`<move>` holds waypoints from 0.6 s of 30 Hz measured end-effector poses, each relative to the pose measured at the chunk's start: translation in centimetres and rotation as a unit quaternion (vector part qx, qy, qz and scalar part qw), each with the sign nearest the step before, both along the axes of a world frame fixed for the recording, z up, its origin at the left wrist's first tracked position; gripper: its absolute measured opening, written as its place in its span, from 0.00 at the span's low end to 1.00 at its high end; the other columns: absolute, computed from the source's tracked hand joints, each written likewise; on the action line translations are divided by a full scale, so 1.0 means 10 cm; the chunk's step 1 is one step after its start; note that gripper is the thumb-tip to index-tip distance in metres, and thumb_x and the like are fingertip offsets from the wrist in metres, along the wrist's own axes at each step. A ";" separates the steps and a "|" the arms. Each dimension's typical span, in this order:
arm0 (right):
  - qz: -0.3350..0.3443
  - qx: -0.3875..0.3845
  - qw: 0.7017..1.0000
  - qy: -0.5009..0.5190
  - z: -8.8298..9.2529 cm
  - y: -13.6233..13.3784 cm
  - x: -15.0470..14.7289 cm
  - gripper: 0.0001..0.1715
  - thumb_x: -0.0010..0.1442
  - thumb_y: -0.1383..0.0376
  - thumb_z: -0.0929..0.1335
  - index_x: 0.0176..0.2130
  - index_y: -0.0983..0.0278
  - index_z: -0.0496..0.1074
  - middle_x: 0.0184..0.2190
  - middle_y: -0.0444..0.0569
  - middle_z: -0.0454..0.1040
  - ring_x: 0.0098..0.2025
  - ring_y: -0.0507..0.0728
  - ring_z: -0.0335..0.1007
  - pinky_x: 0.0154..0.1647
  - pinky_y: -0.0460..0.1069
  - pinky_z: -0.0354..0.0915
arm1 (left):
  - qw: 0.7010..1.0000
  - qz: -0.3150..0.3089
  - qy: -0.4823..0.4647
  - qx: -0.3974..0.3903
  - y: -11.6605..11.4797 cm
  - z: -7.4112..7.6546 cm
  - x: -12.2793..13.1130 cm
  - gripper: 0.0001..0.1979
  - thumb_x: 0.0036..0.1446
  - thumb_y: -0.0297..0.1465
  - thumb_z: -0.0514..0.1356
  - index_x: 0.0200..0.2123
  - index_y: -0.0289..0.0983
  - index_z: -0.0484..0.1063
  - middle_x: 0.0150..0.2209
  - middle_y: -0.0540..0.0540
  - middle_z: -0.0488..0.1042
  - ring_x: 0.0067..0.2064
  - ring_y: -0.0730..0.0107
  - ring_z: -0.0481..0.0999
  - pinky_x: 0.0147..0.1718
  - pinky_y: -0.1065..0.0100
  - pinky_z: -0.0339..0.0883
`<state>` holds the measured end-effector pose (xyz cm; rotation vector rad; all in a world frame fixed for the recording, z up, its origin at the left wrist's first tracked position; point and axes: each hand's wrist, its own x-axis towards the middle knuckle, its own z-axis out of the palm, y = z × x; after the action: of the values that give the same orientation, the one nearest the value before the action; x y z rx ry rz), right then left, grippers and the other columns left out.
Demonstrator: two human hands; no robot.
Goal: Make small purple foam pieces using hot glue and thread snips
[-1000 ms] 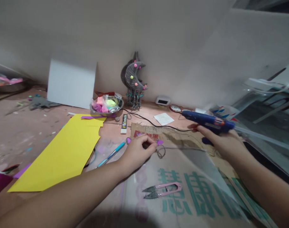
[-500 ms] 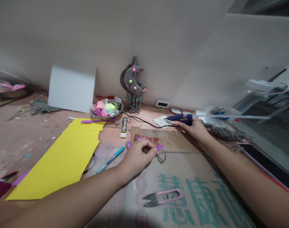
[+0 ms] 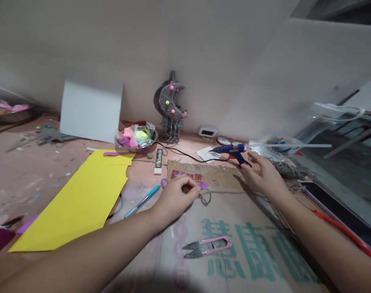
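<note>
My left hand (image 3: 179,195) is closed in a pinch over the cardboard. Purple bits of a small cut piece (image 3: 204,185) show on both sides of its fingers, which mostly hide it. A thin loop of grey cord (image 3: 205,197) hangs beside the fingertips. To the right, my right hand (image 3: 266,175) has its thumb and fingers apart, just behind the handle of a blue glue gun (image 3: 232,150). The gun rests with its nozzle over a white paper scrap (image 3: 207,154), and a clear glue stick (image 3: 295,145) juts from its back.
Pink thread snips (image 3: 208,246) lie on the cardboard (image 3: 185,232) near me. A blue pen (image 3: 142,201) and yellow sheet (image 3: 78,199) lie left. Behind are a metal bowl of clay (image 3: 136,147) and a moon ornament (image 3: 171,101). A phone (image 3: 341,211) lies right.
My right hand has let go of the glue gun and drawn back toward me, its fingers opening. The gun now stands with its handle showing. My left hand stays in place.
</note>
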<state>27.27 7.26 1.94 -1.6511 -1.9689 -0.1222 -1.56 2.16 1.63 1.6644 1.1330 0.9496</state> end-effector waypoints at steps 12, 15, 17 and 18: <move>0.099 -0.266 0.876 0.390 0.22 -0.55 -0.81 0.28 0.54 0.53 0.66 0.51 0.62 0.63 0.48 0.57 0.71 0.25 0.52 0.69 0.26 0.50 0.67 | 1.000 -0.002 -0.014 0.001 0.00 -0.02 0.00 0.07 0.53 0.31 0.55 0.27 0.36 0.69 0.28 0.49 0.73 0.33 0.70 0.71 0.35 0.70 0.63; 0.130 -0.389 0.779 0.474 0.18 -0.68 -1.01 0.37 0.52 0.55 0.69 0.57 0.59 0.54 0.50 0.58 0.68 0.20 0.47 0.66 0.22 0.48 0.65 | 1.000 -0.003 -0.024 -0.002 0.01 -0.05 0.00 0.07 0.54 0.32 0.55 0.28 0.36 0.70 0.29 0.49 0.73 0.33 0.70 0.71 0.35 0.70 0.63; 0.136 -0.429 0.752 0.482 0.12 -0.72 -1.06 0.40 0.52 0.56 0.69 0.59 0.61 0.52 0.43 0.55 0.73 0.19 0.48 0.66 0.21 0.47 0.64 | 1.000 -0.004 -0.020 0.001 0.01 -0.05 -0.01 0.07 0.54 0.32 0.55 0.28 0.36 0.70 0.30 0.49 0.73 0.34 0.70 0.71 0.36 0.70 0.63; 0.136 -0.436 0.750 0.479 0.09 -0.73 -1.07 0.40 0.52 0.57 0.69 0.59 0.63 0.52 0.36 0.52 0.74 0.19 0.48 0.66 0.21 0.47 0.64 | 1.000 -0.003 -0.016 0.004 0.02 -0.05 -0.01 0.07 0.54 0.32 0.55 0.28 0.36 0.70 0.30 0.49 0.73 0.34 0.70 0.71 0.36 0.70 0.63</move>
<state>16.60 -0.06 2.87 -1.3428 -1.3809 1.6435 -1.63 2.31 1.12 1.6531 1.1033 0.9737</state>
